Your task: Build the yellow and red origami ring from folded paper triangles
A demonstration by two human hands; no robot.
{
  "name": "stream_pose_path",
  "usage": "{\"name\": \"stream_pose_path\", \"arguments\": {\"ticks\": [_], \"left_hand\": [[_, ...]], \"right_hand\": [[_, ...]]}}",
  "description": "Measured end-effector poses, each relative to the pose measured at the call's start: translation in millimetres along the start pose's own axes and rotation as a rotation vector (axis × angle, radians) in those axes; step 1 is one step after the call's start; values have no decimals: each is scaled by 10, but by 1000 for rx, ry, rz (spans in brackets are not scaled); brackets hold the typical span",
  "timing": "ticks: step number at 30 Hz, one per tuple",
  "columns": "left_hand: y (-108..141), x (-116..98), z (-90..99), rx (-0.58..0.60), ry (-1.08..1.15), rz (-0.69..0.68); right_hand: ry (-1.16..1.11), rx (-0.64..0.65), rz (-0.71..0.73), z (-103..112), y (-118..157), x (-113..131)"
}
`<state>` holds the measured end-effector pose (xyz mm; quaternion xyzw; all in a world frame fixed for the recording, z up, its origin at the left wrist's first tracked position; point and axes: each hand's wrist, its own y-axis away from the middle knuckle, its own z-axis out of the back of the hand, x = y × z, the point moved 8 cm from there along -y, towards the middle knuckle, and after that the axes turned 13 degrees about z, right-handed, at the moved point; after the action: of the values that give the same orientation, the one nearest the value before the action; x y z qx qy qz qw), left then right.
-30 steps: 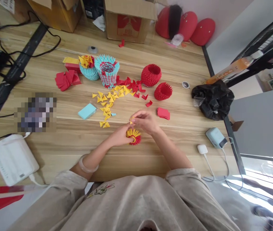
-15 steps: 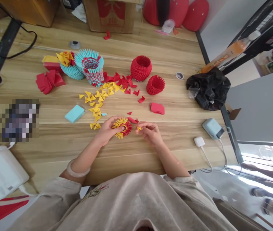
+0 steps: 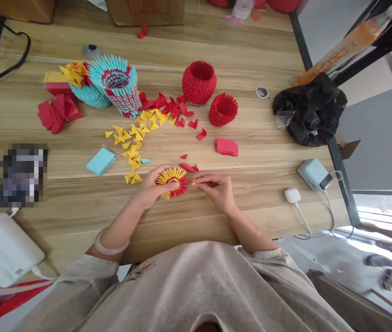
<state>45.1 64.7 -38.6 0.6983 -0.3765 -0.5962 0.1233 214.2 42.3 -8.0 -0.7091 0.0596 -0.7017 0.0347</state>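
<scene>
My left hand [image 3: 150,186] sits at the centre of the frame, its grip clamped on the yellow-and-red paper ring [image 3: 172,181], with the thumb across the ring's lower edge and the fingers behind it. The ring is tilted up off the worktop [image 3: 251,147], its open face toward me. My right hand [image 3: 218,188] lies just right of the ring, its grip pinched together on a small yellow folded piece [image 3: 194,182] whose tip is just beside the ring's right edge. I cannot tell whether the piece touches the ring.

Directly above the ring, a few loose red pieces [image 3: 189,167] lie on the worktop. Up and left of my left hand, a scatter of yellow folded triangles [image 3: 131,140] runs toward the upper centre of the frame. A light blue paper stack [image 3: 101,161] lies left of that scatter.

In the upper left, a blue-and-red woven vase [image 3: 119,87] stands upright, with a blue bowl holding yellow pieces [image 3: 78,80] touching its left side. Red paper squares [image 3: 55,113] lie left of these. In the upper centre, a closed red woven pot [image 3: 199,83] stands upright, and a red open ring [image 3: 223,109] lies just right of it. A small red paper stack [image 3: 226,147] lies below that ring.

At right, a black plastic bag [image 3: 308,110] rests near the worktop's edge.
</scene>
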Motion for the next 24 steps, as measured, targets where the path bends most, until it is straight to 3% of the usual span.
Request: {"name": "stream_pose_path", "arguments": {"ticks": [5, 14, 24], "left_hand": [[-14, 16, -9, 20, -31, -21], [-4, -2, -12, -3, -97, -36], [9, -31, 0, -7, -115, -80]], "right_hand": [[42, 7, 58, 10, -9, 15], [26, -18, -5, 22, 12, -56], [-253, 26, -45, -68, -10, -126]]}}
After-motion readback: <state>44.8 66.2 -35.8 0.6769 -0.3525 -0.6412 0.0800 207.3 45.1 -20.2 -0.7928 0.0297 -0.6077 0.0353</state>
